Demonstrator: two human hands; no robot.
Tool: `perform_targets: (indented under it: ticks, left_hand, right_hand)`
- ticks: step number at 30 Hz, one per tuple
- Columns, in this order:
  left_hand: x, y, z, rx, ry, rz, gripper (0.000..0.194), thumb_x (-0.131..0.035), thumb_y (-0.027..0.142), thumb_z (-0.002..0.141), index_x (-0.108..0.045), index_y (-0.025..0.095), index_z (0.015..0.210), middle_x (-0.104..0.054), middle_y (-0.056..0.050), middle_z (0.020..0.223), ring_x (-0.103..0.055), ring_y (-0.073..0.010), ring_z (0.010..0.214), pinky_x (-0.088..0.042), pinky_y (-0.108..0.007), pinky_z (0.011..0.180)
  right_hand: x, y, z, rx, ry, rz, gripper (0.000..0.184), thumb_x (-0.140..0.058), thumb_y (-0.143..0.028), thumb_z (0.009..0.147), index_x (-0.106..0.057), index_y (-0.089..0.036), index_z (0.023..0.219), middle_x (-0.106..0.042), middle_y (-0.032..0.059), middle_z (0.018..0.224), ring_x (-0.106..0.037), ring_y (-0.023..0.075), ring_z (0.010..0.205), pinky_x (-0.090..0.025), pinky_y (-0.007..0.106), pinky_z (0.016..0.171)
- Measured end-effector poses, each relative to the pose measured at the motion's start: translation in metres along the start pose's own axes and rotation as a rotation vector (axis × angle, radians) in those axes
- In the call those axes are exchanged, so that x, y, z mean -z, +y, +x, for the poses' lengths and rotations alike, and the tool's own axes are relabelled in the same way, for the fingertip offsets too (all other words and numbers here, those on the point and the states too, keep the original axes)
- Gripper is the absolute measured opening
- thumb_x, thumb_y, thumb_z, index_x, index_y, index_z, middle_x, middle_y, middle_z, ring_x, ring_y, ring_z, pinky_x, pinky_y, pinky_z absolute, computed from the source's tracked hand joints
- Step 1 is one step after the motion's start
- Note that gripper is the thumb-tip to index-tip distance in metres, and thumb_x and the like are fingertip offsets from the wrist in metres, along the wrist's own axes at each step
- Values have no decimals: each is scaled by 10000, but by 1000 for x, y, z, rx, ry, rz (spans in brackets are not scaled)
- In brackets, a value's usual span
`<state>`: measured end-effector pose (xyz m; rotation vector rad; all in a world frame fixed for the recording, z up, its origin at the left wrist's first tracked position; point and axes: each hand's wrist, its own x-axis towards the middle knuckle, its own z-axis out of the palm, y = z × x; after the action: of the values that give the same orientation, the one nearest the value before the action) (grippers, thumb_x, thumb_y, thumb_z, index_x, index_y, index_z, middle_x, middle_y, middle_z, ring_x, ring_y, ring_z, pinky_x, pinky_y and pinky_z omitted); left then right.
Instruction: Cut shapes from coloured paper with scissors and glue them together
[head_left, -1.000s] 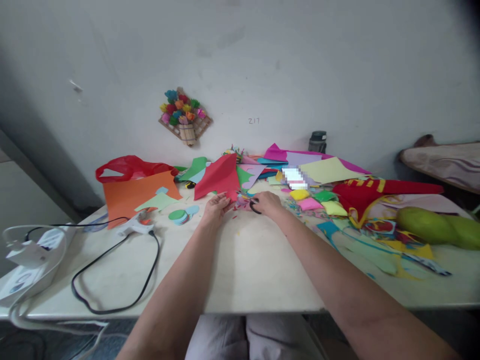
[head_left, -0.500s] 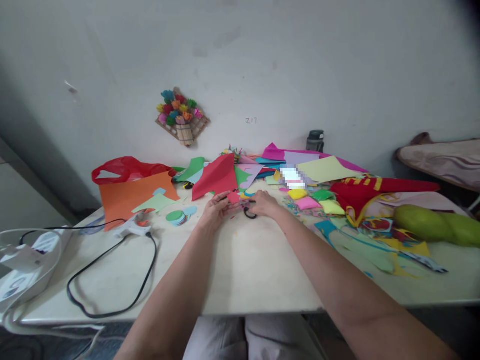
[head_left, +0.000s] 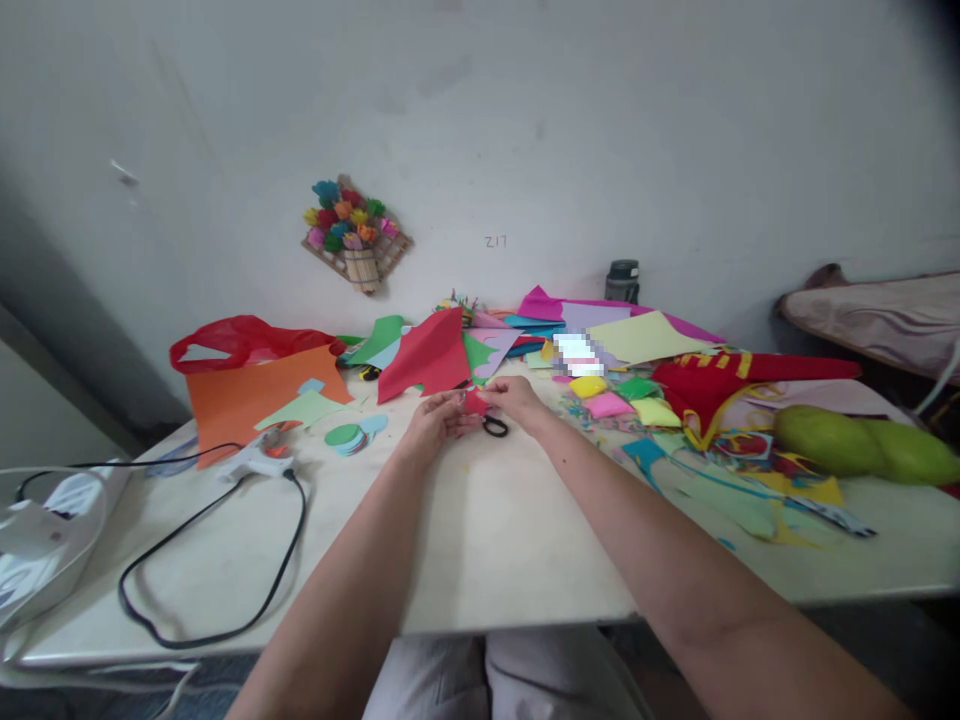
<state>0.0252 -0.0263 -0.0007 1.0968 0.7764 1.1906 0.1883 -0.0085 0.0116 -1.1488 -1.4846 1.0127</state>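
A small red paper piece (head_left: 475, 402) is between my two hands near the middle of the table. My left hand (head_left: 437, 425) holds its left side, with the lower fingers stretched out beneath. The fingers of my right hand (head_left: 516, 402) are closed in a pinch at its right edge. Just below the right fingers shows the black handle loop of a pair of scissors (head_left: 496, 428); the blades are hidden. A large red paper sheet (head_left: 429, 352) stands tilted right behind my hands. Left of my left hand lie round paper discs (head_left: 343, 436) in green and blue.
An orange sheet (head_left: 255, 395), a red plastic bag (head_left: 247, 340) and a white power adapter with black cable (head_left: 259, 458) are on the left. On the right are small coloured packets (head_left: 609, 405), paper scraps (head_left: 724, 495), a red cloth item (head_left: 701, 390) and green fruit (head_left: 817, 442). A dark bottle (head_left: 622, 282) stands behind.
My right hand has moved a little left, off the scissors' handle, and now pinches the red paper piece. The view has shifted slightly to the right.
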Motion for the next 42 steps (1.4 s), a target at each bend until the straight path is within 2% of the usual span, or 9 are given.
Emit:
perform_targets:
  ticks: [3,6,11,25,28,32,35,38,42]
  left_hand:
    - [0,1,1,19,59,-43,341,-663,363,701,-566,110,907,-680,-113,727,-669,-225,655,-515,-295,567]
    - [0,-2,1,-19,17,20,300,-716,288,652,-587,109,855,-684,-114,732,-664,-203,654,-490,-248,537]
    - [1,-6,3,-34,6,61,238,-744,251,598,-589,107,707,-667,-90,635,-620,-152,534,-440,-211,466]
    - [3,-10,5,-102,76,32,253,-748,266,597,-534,134,623,-588,-6,541,-571,-114,500,-457,-228,506]
    - [4,-8,4,-109,111,-19,240,-738,230,611,-518,137,628,-617,-20,588,-615,-131,563,-486,-234,561]
    - [6,-7,4,-80,117,-62,229,-710,194,650,-486,146,664,-656,-44,660,-657,-160,628,-510,-255,611]
    - [6,-7,4,-74,138,-89,229,-704,159,652,-476,147,664,-649,-29,638,-667,-171,643,-520,-252,604]
    - [5,-6,4,-85,167,-112,222,-703,130,643,-483,146,663,-647,-17,637,-671,-171,660,-534,-252,617]
    - [5,-5,3,-107,193,-135,210,-702,118,636,-497,141,674,-659,-25,665,-673,-175,677,-543,-256,619]
  right_hand:
    - [1,-10,-5,-70,77,95,183,-653,-310,602,-599,-136,627,-480,-52,476,-436,71,471,-362,183,445]
    - [-1,-14,-7,-137,107,131,157,-652,-278,618,-609,-129,639,-495,-42,460,-426,68,445,-328,175,409]
    - [-6,-10,-5,-141,47,137,84,-613,-198,667,-606,-123,630,-542,-21,486,-433,54,414,-289,162,370]
    - [-6,-1,-1,-105,-55,58,103,-596,-206,687,-635,-113,664,-608,11,585,-454,52,451,-299,150,383]
    - [2,-2,2,-58,-36,-153,148,-573,-234,719,-666,-126,757,-654,32,685,-542,87,546,-386,178,483]
    - [17,-7,2,99,80,-742,204,-586,-289,707,-688,-202,860,-683,44,889,-607,175,830,-425,238,675]
    - [22,-12,-3,91,-27,-1029,350,-595,-421,688,-666,-233,975,-671,68,961,-601,222,890,-422,264,689]
    - [19,-15,-8,43,-159,-1167,424,-540,-459,724,-637,-230,1068,-640,108,1037,-591,253,917,-422,290,698]
    - [12,-15,-11,95,-173,-1273,439,-490,-398,762,-608,-191,1131,-577,155,1109,-537,292,1002,-408,342,778]
